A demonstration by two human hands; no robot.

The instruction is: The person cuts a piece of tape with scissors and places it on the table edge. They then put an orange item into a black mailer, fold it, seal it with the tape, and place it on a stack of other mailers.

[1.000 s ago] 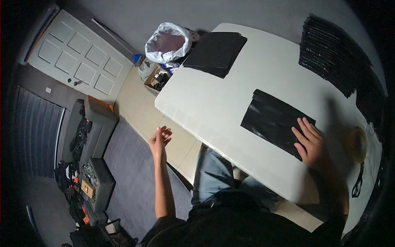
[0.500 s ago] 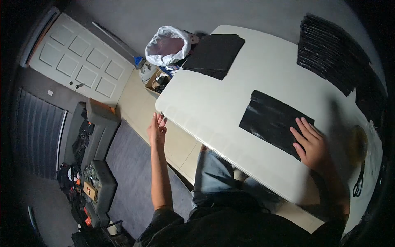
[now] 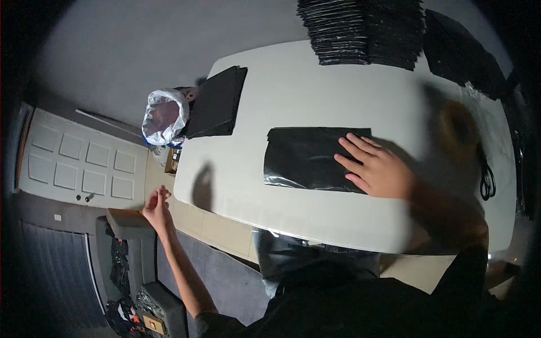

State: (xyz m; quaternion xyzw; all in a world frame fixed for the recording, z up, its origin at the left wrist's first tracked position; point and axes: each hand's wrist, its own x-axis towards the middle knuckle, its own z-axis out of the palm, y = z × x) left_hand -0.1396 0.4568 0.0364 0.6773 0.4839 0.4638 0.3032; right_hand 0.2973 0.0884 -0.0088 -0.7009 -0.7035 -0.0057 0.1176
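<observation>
A flat black plastic sheet or bag (image 3: 307, 158) lies on the white table (image 3: 282, 217), its lower left part shiny. My right hand (image 3: 380, 169) rests flat on its right end, fingers spread. Off the table's left edge, my left hand (image 3: 158, 209) is raised in the air with its fingers curled together, and nothing shows in them. A stack of black sheets (image 3: 218, 102) sits at the table's far left corner, away from both hands.
Tall piles of folded black material (image 3: 360, 34) stand along the far edge. Black scissors (image 3: 486, 177) and a blurred brown roll (image 3: 457, 129) are at the right. A white-lined bin (image 3: 165, 116) stands beyond the left corner, with a grey sofa (image 3: 132, 248) farther left.
The view has turned, so the table looks more level. My left hand's fingers are drawn closer together, and it is farther out from the table's edge. My right hand stays on the black sheet.
</observation>
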